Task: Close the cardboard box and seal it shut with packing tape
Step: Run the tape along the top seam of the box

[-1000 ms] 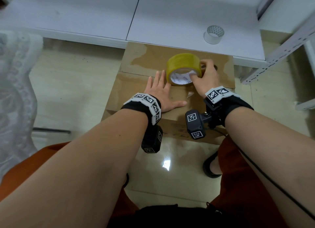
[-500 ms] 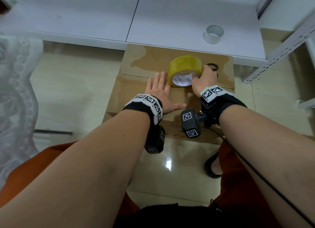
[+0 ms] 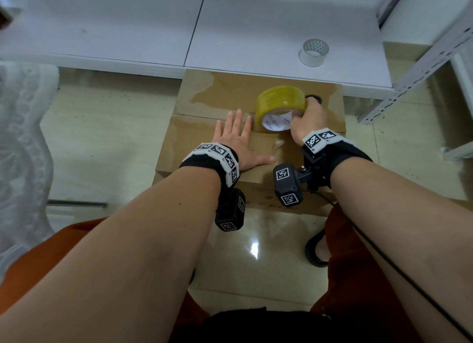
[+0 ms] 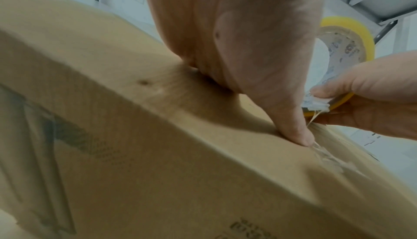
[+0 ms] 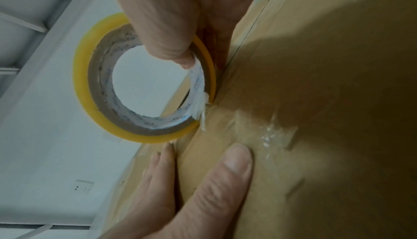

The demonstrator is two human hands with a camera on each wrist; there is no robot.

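Note:
A brown cardboard box [image 3: 212, 140] stands on the floor with its top flaps folded down. My left hand [image 3: 236, 140] lies flat on the near flap, fingers straight, thumb [image 4: 291, 123] pressing by a crinkled end of clear tape [image 4: 327, 155]. My right hand [image 3: 308, 119] grips a yellow roll of packing tape [image 3: 280, 100] that stands on edge over the flap seam, thumb inside the core [image 5: 178, 53]. A strip of tape [image 5: 266, 132] runs from the roll onto the box top.
A white table [image 3: 256, 27] stands behind the box with a small clear tape roll [image 3: 314, 52] on it. A grey metal shelf frame [image 3: 419, 58] rises at the right. Black scissor handles [image 3: 313, 98] lie behind the yellow roll. Tiled floor surrounds the box; a sandalled foot [image 3: 318, 248] rests below.
My right hand has rolled the yellow tape away from me along the box top, toward the far flap. The left hand has stayed flat on the near flap.

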